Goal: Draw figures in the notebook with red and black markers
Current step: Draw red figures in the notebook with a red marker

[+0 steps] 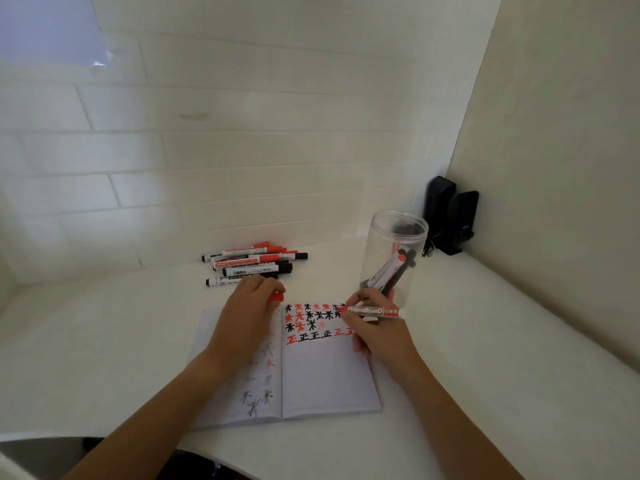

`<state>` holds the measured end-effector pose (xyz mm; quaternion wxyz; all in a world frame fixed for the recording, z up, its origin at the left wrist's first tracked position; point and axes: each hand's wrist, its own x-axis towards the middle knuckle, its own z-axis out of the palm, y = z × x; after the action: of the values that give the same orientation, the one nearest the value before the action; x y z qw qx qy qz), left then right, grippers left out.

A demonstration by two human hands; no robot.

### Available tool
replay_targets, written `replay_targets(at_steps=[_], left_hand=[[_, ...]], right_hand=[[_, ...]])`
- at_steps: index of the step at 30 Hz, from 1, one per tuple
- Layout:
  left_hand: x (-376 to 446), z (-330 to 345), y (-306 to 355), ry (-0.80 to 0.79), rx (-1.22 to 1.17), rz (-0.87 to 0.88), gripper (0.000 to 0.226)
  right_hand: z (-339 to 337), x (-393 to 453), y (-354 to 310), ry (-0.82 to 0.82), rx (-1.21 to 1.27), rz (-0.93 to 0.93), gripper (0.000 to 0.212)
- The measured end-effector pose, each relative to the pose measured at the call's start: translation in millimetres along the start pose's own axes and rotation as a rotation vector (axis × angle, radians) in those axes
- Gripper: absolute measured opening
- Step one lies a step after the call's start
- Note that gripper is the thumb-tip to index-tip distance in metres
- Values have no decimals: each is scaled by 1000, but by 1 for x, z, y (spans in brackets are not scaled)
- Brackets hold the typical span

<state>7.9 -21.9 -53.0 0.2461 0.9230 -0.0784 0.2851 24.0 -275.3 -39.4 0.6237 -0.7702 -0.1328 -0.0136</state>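
The notebook [325, 375] lies open and flat on the white table [104, 341], right in front of the person. Its pages are thin, pale paper with faint lines. On the right page there are rows of little red and black star shapes at the top, and under them a row of red and black box-like signs. The left page shows faded grey and pink star marks. The right hand [377, 332] is curled tight around a red marker [375, 311], which has a see-through barrel with a label and a red end. The marker lies almost flat, with its tip at the right end of the top rows of stars. The left hand [247, 311] rests on the top of the left page with its fingers bent around a small red cap [276, 296]. Just behind that hand is a loose pile of markers [251, 262], white tubes with red or black caps, all lying on their sides. Near the right hand stands a tall clear plastic jar [396, 251], round and open at the top, with a few more markers leaning inside. Behind the jar, in the corner, are two black boxy things [450, 216]; what they are is hard to tell. The wall [207, 150] behind looks like smooth white bricks.
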Motion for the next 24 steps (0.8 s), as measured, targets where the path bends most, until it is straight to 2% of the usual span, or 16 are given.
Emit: replay_targets(at_steps=[3, 9, 11, 14, 18, 24], left_hand=[[-14, -2, 17, -38, -135, 6, 11], [-29, 0, 20, -80, -419, -106, 29], [-29, -2, 21, -74, -467, -123, 26], [-29, -5, 22, -58, -493, -128, 23], [-30, -5, 24, -58, -463, -32, 24], [-32, 0, 23, -90, -397, 22, 33]], right_hand=[[5, -2, -5, -64, 121, 4, 3], [11, -8, -9, -166, 153, -10, 9], [11, -10, -10, -191, 160, -26, 13], [12, -13, -12, -235, 153, -90, 11], [15, -16, -14, -234, 112, -152, 9], [19, -18, -13, -231, 18, -177, 9]])
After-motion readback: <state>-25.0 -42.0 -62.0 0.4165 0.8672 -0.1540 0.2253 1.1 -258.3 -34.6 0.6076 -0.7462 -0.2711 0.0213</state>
